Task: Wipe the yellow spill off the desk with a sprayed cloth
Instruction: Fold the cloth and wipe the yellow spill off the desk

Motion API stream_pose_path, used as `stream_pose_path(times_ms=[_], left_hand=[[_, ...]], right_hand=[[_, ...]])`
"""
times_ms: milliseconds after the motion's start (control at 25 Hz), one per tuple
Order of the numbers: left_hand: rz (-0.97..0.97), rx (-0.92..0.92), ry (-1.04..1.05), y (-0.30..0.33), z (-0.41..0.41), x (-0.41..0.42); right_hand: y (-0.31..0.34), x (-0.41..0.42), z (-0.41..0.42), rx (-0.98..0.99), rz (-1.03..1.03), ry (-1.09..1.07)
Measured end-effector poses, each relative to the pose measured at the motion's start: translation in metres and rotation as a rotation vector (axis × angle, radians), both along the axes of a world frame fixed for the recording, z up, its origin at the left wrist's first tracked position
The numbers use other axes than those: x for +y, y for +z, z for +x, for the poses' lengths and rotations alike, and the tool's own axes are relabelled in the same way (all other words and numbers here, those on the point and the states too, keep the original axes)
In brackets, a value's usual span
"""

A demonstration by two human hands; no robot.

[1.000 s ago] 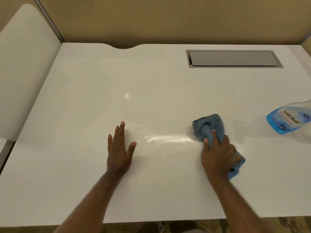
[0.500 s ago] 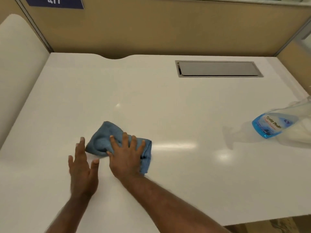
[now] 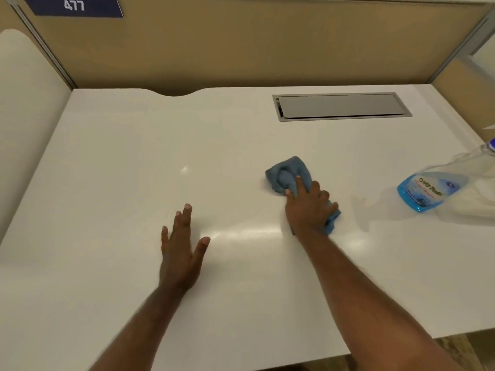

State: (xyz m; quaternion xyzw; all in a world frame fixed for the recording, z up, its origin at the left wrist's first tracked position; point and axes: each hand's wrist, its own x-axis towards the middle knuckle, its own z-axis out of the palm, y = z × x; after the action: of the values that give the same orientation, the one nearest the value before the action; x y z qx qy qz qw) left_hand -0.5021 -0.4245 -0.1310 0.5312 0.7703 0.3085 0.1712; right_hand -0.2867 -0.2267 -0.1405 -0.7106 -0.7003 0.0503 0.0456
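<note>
A crumpled blue cloth point(image 3: 288, 174) lies on the white desk point(image 3: 128, 162), right of centre. My right hand point(image 3: 308, 207) presses down on its near part, fingers curled over the fabric. My left hand point(image 3: 182, 250) rests flat on the desk to the left, fingers spread, holding nothing. A wet glossy streak point(image 3: 246, 232) shines between the two hands. I see no yellow mark on the surface. A clear spray bottle with blue liquid point(image 3: 431, 190) lies on its side at the right edge.
A grey cable hatch point(image 3: 340, 107) is set into the desk at the back right. Tan partition walls point(image 3: 241, 44) close the back and sides, with a blue sign reading 477 point(image 3: 73, 6). The desk's near edge runs along the bottom right.
Half a second ago the right hand and cloth were at the left, next to the left hand. They have swept back to the right, leaving a wet streak. The left hand stays flat.
</note>
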Motion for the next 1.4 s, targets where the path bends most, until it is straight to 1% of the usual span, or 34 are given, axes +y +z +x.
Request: stream_pose_path(times_ms=[160,320,400,480,600,720,800,920,1040,1120,1200,1400], left_hand=[[-0.026,-0.006,-0.061,-0.006,0.014,0.018],[-0.022,-0.012,-0.059,-0.004,0.015,0.021],[-0.011,-0.009,-0.040,0.000,0.013,0.019],[0.002,-0.006,-0.023,0.003,0.009,0.017],[0.018,-0.005,0.000,0.005,0.005,0.012],[0.026,-0.002,0.016,0.007,0.001,0.006],[0.033,0.010,0.023,0.007,-0.001,0.002],[0.050,0.013,0.048,0.010,-0.009,-0.004],[0.087,0.003,0.092,0.020,-0.023,-0.011],[0.118,0.006,0.119,0.030,-0.035,-0.015],[0.149,0.013,0.142,0.038,-0.044,-0.019],[0.175,0.007,0.178,0.045,-0.054,-0.028]], right_hand=[[-0.005,-0.011,0.072,0.001,0.049,-0.197],[0.000,-0.041,0.128,-0.034,0.038,-0.362],[0.003,-0.053,0.141,-0.008,0.049,-0.408],[0.002,-0.062,0.142,0.017,0.073,-0.403],[-0.003,-0.079,0.123,0.040,0.171,-0.282],[-0.007,-0.105,0.074,0.014,0.223,-0.102],[-0.007,-0.126,0.029,0.022,0.183,0.032],[-0.006,-0.161,-0.037,0.093,0.123,0.237],[0.000,-0.191,-0.085,0.126,0.053,0.427],[0.002,-0.201,-0.107,0.151,0.025,0.492],[0.003,-0.203,-0.122,0.174,0.011,0.509],[0.002,-0.183,-0.140,0.091,0.034,0.625]])
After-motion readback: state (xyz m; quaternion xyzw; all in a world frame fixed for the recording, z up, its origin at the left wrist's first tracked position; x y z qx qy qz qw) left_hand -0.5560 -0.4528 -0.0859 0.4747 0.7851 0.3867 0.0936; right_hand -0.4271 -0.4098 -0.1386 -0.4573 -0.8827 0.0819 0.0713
